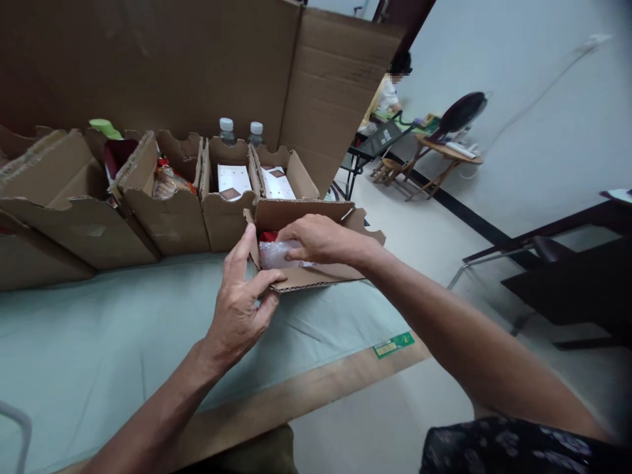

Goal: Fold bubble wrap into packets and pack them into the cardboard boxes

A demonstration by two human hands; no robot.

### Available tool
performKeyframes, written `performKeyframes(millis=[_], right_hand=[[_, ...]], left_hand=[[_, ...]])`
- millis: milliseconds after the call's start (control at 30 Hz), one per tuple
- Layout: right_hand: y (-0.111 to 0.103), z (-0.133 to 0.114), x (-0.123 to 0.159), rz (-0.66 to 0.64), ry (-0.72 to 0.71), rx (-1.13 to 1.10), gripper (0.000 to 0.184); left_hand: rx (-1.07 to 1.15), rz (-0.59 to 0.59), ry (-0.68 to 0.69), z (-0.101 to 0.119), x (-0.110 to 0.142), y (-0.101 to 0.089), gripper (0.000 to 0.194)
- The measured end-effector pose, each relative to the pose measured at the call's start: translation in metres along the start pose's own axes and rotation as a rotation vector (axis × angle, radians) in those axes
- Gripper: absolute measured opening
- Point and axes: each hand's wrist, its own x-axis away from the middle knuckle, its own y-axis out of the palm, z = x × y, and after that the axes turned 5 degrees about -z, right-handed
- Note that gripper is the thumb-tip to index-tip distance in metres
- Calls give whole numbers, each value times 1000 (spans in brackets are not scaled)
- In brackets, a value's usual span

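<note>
A small open cardboard box (320, 278) sits at the right end of the covered table. My left hand (241, 296) grips its left front corner, one finger up along the left side and others at the front edge. Inside the box lies a bundle in clear bubble wrap (274, 255), with something red (268, 236) behind it. My right hand (316, 238) reaches in from the right, fingers curled and thumb on the bubble wrap. Part of the bundle and the box's inside are hidden beneath this hand.
Behind stands a row of cardboard bins (180, 224) holding white boxes (234, 180), a snack packet (170, 181) and other goods. Two capped bottles (226, 130) show behind them, before a tall cardboard panel (197, 72). A person (388, 95) sits beyond, near a folding chair (382, 139).
</note>
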Motion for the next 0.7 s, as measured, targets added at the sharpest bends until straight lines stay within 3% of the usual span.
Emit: performKeyframes(millis=[133,267,367,433,500,600,667,700], right_hand=[[10,-12,-12,-46,-19,45,12],[17,-11,-25,-133,-11,17,18],[11,-3,-14,-89,-33,-62,21],[9,6,10,120,-9,-193,30],[16,18,45,493,93,-345,28],[57,42,97,1083,332,-516,18],[96,57,113,1265,456,-656,25],[116,62,114,1254,483,-747,33]], left_hand=[[-2,-7,-3,0,-1,-1,27],[-11,-11,8,1,-3,-1,25],[-2,-6,-11,4,-1,-3,28],[17,21,-55,4,5,-7,47],[52,44,-129,0,15,-11,72],[182,-1,-305,-14,30,-12,85],[306,-67,-438,-24,35,-6,87],[361,-99,-485,-29,35,-1,88]])
